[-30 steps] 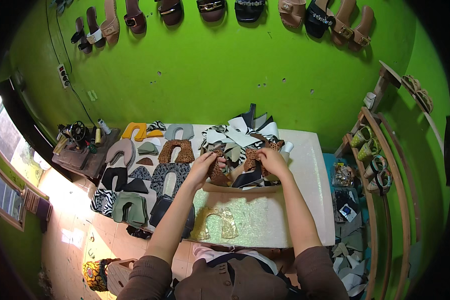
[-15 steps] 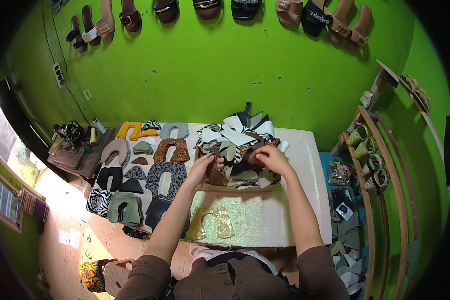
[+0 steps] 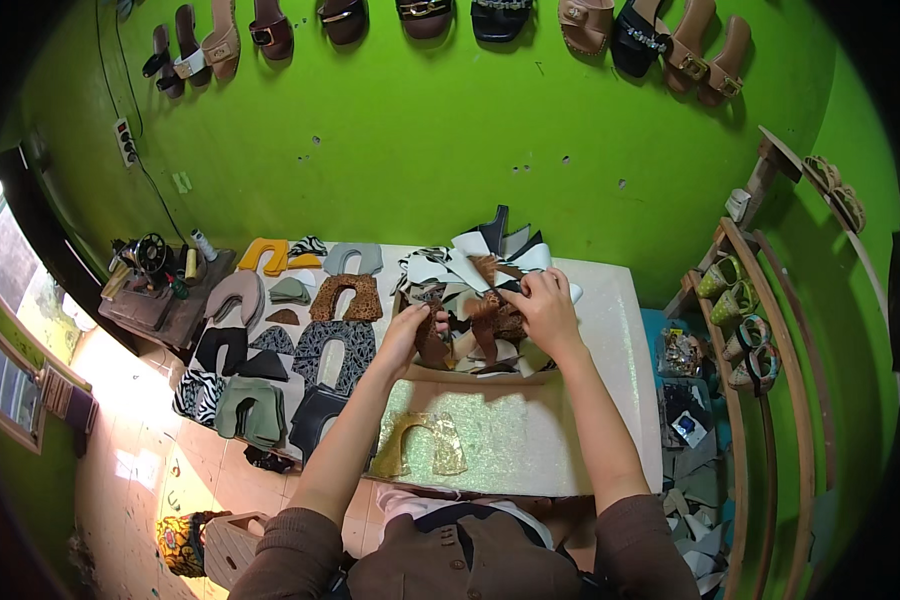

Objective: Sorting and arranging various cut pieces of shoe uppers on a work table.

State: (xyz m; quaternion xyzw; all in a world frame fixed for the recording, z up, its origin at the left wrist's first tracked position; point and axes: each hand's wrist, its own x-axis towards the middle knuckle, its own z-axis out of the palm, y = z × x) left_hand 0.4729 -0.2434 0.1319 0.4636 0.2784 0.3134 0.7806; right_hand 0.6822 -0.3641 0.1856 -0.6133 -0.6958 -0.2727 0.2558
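Against a bright green wall (image 3: pixel 420 150), stands at a pale, glittery surface (image 3: pixel 610 400). Grasps in the fingers of the left hand (image 3: pixel 407 335) a spotted scrap (image 3: pixel 433 347), dark brown with a mottled print, hanging at the left part of a low cardboard box (image 3: pixel 460 380). Pinches between the fingers of the right hand (image 3: pixel 548 305) a brown scrap (image 3: pixel 486 322), plainer and roughly upright, fanned out at its top, over the middle of the same box. Has that box heaped with white, black, beige and zebra-striped offcuts (image 3: pixel 467 268).

Nearer the body, flat on the surface, a shiny gold arch (image 3: pixel 448 455). To the left, rows of other arches, among them a yellow arch (image 3: pixel 253 255), a leopard arch (image 3: pixel 330 298) and a grey-green stack (image 3: pixel 238 410). Farther left, a sewing machine (image 3: pixel 152 252). High on the wall, a row of sandals (image 3: pixel 423 22). At the right, a wooden rack (image 3: pixel 754 258) with green shoes (image 3: pixel 735 303). Below, sunlit floor tiles (image 3: pixel 210 480). Cannot make out lettering on the small white box (image 3: pixel 738 204) by the rack.
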